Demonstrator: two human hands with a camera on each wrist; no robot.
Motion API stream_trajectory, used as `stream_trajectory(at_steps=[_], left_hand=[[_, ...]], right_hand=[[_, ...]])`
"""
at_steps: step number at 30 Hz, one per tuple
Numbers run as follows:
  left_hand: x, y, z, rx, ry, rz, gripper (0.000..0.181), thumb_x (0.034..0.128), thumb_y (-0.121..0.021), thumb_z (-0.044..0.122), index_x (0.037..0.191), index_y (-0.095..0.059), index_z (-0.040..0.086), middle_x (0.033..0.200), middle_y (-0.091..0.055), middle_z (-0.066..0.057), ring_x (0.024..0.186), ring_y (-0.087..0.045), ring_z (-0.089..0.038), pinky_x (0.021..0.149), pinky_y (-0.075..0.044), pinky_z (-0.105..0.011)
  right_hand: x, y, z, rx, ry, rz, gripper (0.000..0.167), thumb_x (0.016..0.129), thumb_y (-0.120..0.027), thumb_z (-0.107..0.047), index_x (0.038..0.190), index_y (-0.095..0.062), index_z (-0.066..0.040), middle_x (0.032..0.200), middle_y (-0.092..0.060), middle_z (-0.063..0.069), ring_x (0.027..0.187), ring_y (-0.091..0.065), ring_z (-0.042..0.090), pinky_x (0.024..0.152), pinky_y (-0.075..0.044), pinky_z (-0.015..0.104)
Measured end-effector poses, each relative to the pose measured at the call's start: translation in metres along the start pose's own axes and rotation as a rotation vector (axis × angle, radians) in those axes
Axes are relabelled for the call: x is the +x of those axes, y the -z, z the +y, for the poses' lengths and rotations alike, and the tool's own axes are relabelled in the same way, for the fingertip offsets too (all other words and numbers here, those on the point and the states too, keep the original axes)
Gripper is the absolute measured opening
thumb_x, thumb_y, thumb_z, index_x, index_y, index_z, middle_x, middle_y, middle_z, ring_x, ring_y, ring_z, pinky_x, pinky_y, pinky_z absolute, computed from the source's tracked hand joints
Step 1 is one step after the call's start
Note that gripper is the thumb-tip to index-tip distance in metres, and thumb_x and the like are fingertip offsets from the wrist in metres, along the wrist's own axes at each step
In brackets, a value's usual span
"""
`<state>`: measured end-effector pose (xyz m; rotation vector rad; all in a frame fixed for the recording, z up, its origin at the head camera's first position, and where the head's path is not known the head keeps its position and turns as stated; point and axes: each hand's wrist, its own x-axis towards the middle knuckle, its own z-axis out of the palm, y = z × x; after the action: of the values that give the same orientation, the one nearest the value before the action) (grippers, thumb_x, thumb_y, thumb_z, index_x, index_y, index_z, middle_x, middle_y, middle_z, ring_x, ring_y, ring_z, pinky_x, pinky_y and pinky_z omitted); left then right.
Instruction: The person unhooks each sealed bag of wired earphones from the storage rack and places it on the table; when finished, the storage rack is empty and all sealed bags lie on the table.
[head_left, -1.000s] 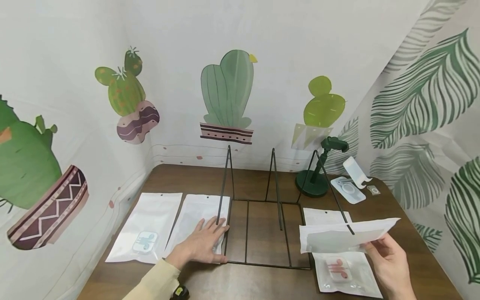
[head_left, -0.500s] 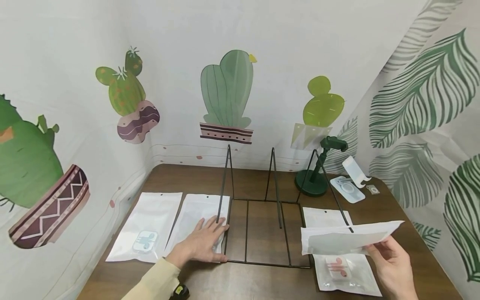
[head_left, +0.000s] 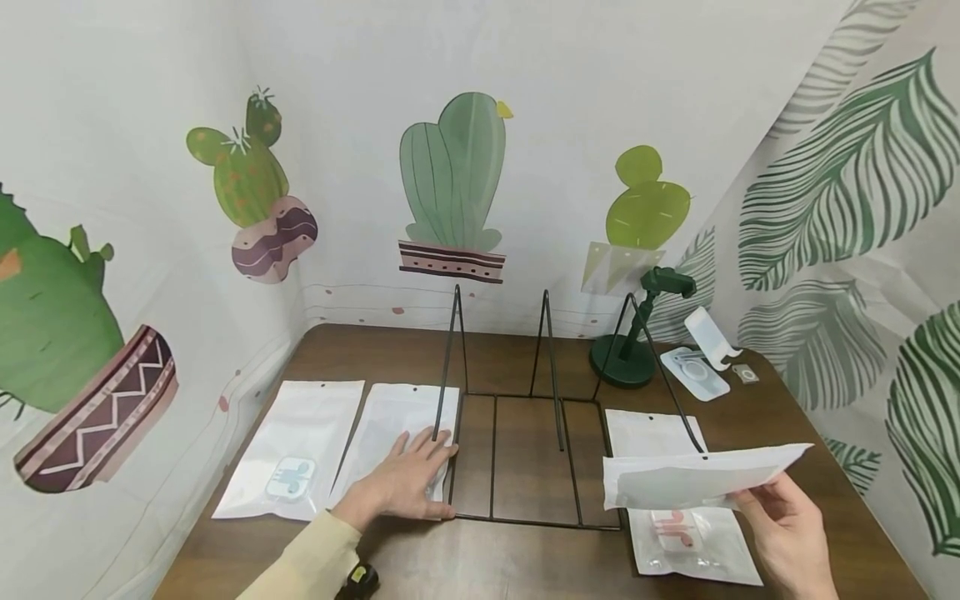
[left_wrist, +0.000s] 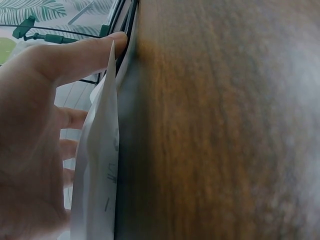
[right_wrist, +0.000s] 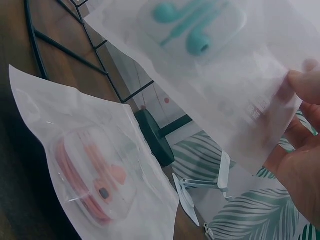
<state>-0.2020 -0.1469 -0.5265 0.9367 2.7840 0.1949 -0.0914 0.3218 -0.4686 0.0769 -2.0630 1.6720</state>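
Note:
My right hand (head_left: 793,533) pinches one end of a white pouch (head_left: 697,487). In the right wrist view, teal earphones (right_wrist: 197,42) show through this pouch. Its long edge with the hang hole lies at the tip of the right prong of a black wire rack (head_left: 536,525); whether the prong passes through the hole I cannot tell. My left hand (head_left: 401,479) rests with fingers spread on a white pouch (head_left: 382,425) and the rack's left side. Below the held pouch lies another with red earphones (head_left: 675,532), also seen as a pouch with red earphones (right_wrist: 102,182) from the right wrist.
At far left lies a white pouch (head_left: 315,433) with pale blue earphones. Partly covered by the held pouch is a white pouch top (head_left: 645,433). A green stand (head_left: 624,360) and a white folding holder (head_left: 696,375) stand at the back right of the brown table (head_left: 465,567).
My right hand has shifted the held pouch slightly to the right, its hole edge staying by the prong tip. The left hand stays in place on the rack's side.

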Motion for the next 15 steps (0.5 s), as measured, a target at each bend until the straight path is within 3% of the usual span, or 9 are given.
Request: stream_trajectory(at_steps=[8, 12, 15], left_hand=[[0.0021, -0.0004, -0.0013, -0.007, -0.002, 0.001, 0.101, 0.0758, -0.058, 0.077, 0.152, -0.033, 0.016, 0.161, -0.023, -0.012, 0.148, -0.018, -0.036, 0.115, -0.014, -0.065], [0.0016, -0.0017, -0.0008, -0.013, 0.001, -0.009, 0.102, 0.0757, -0.057, 0.078, 0.152, -0.031, 0.016, 0.161, -0.021, -0.012, 0.148, -0.017, -0.037, 0.115, -0.013, -0.065], [0.0015, -0.0015, -0.0007, -0.015, 0.001, -0.005, 0.101, 0.0759, -0.057, 0.077, 0.152, -0.032, 0.017, 0.161, -0.022, -0.012, 0.148, -0.018, -0.037, 0.115, -0.013, -0.065]], right_hand=[[-0.0014, 0.0017, -0.0014, -0.05, 0.024, -0.006, 0.026, 0.081, -0.057, 0.026, 0.102, -0.06, 0.011, 0.095, -0.07, -0.01, 0.088, -0.067, -0.002, 0.069, -0.055, 0.014], [-0.0028, 0.004, -0.0009, 0.01, 0.071, -0.029, 0.029, 0.08, -0.054, 0.029, 0.101, -0.061, 0.011, 0.096, -0.07, -0.008, 0.088, -0.067, -0.001, 0.07, -0.055, 0.014], [-0.004, 0.0054, -0.0009, 0.011, 0.059, -0.037, 0.028, 0.08, -0.053, 0.03, 0.101, -0.06, 0.012, 0.096, -0.07, -0.009, 0.088, -0.066, -0.001, 0.071, -0.055, 0.014]])
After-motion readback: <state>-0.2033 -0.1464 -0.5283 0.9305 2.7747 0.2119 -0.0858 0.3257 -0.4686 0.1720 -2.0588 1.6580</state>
